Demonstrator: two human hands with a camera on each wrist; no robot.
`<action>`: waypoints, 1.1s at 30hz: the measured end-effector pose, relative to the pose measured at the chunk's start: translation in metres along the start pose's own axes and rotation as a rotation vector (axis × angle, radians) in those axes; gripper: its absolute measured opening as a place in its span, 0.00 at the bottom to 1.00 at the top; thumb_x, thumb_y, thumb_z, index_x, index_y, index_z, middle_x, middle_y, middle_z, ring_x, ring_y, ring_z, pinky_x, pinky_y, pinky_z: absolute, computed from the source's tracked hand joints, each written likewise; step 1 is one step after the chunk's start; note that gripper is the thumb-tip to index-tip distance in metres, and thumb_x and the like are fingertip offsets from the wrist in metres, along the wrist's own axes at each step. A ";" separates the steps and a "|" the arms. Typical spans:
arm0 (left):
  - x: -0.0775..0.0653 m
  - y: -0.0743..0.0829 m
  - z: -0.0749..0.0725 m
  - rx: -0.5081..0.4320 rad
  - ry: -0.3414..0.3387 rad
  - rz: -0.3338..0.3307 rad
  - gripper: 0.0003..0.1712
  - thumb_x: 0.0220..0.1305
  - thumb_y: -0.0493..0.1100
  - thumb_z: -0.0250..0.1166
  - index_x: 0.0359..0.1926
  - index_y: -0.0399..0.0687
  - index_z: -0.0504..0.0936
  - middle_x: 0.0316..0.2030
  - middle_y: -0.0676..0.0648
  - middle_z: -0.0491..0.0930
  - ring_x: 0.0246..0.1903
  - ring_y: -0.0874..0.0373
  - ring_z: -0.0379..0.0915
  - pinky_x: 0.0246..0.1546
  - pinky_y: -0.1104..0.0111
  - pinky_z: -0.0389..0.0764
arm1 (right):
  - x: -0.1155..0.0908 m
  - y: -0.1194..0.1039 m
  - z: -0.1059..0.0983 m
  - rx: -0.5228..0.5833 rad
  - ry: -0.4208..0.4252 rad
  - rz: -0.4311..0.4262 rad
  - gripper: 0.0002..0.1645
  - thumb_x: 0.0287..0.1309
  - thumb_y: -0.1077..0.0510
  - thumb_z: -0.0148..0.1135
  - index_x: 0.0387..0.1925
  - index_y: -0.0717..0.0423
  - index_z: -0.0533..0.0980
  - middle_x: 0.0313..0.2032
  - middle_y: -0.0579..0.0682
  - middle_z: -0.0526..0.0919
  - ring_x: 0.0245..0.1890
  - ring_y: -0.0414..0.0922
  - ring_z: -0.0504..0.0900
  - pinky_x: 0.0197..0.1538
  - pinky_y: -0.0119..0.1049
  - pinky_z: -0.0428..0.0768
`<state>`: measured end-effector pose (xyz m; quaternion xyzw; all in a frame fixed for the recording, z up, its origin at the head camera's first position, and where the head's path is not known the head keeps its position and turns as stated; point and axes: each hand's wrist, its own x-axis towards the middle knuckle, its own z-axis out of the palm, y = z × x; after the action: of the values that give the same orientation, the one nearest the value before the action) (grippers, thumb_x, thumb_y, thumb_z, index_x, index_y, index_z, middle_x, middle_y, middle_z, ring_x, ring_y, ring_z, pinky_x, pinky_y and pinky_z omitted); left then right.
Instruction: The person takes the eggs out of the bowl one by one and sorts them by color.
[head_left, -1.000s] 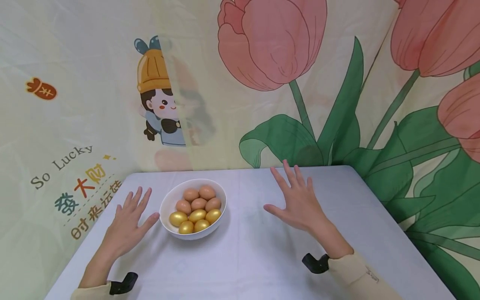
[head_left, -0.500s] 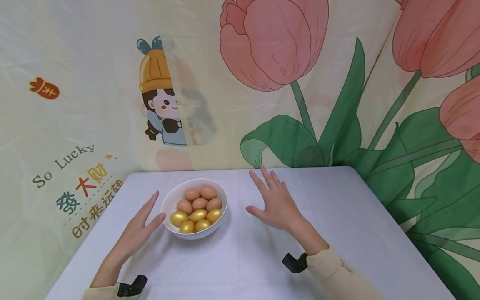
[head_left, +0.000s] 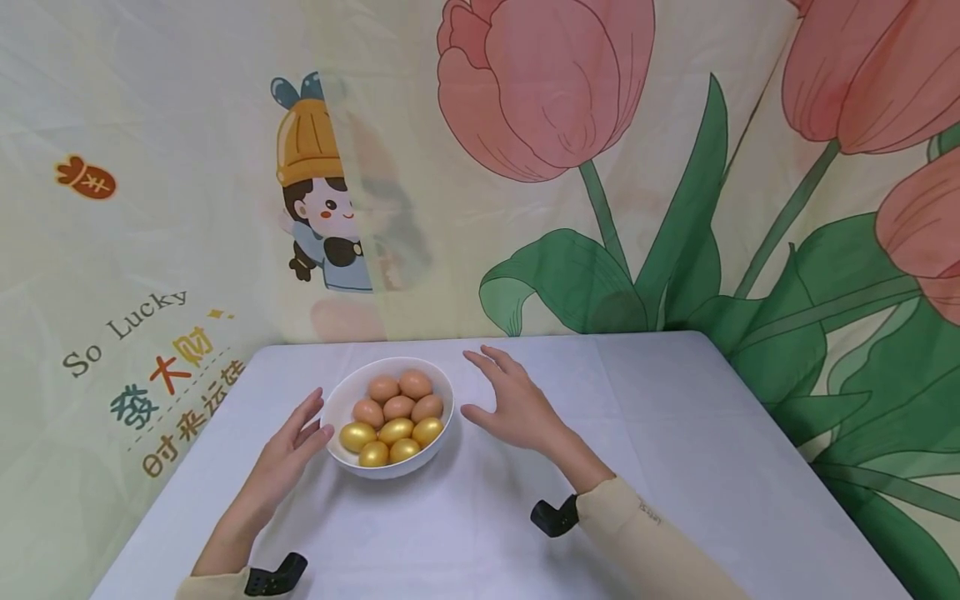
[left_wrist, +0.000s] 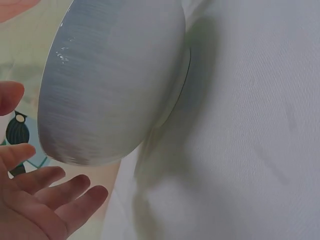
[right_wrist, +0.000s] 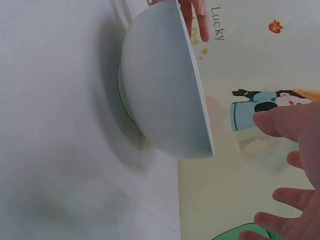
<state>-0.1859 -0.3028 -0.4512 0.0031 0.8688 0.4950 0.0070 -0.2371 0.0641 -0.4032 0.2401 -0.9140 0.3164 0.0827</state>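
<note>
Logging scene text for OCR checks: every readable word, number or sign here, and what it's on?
"So Lucky": backdrop, left side.
"發大财": backdrop, below that.
"时来运转": backdrop, lowest line; last character hard to make out.
Probably "¥": red pouch print on the backdrop.
Right sleeve: small dark marking, too small to read.
Bowl: no text visible.

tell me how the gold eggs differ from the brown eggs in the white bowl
The gold eggs look shiny and metallic, while the brown eggs look duller. The gold eggs sit on the bowl's near side; the brown eggs fill its far side. Both share the white bowl, with five of each showing.
</note>
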 end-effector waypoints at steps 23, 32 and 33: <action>0.005 -0.004 0.009 -0.108 -0.044 -0.052 0.44 0.81 0.44 0.56 0.88 0.55 0.43 0.85 0.37 0.41 0.80 0.29 0.44 0.77 0.37 0.56 | 0.044 -0.027 0.038 0.411 -0.170 -0.080 0.38 0.69 0.63 0.68 0.77 0.49 0.69 0.71 0.57 0.72 0.63 0.58 0.81 0.53 0.32 0.87; 0.004 -0.005 0.013 -0.108 -0.027 -0.063 0.45 0.81 0.43 0.55 0.88 0.54 0.41 0.86 0.39 0.41 0.81 0.31 0.45 0.77 0.38 0.57 | 0.055 -0.036 0.060 0.302 -0.190 -0.108 0.37 0.71 0.52 0.70 0.76 0.52 0.71 0.71 0.55 0.74 0.69 0.54 0.75 0.65 0.40 0.81; 0.004 -0.005 0.013 -0.107 -0.024 -0.062 0.45 0.81 0.43 0.55 0.88 0.53 0.42 0.86 0.39 0.41 0.81 0.31 0.46 0.78 0.38 0.57 | 0.057 -0.037 0.062 0.299 -0.190 -0.112 0.36 0.71 0.53 0.70 0.76 0.52 0.71 0.72 0.54 0.74 0.70 0.54 0.74 0.67 0.41 0.80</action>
<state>-0.1898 -0.2942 -0.4621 -0.0184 0.8406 0.5404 0.0328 -0.2681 -0.0216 -0.4147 0.3289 -0.8457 0.4197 -0.0233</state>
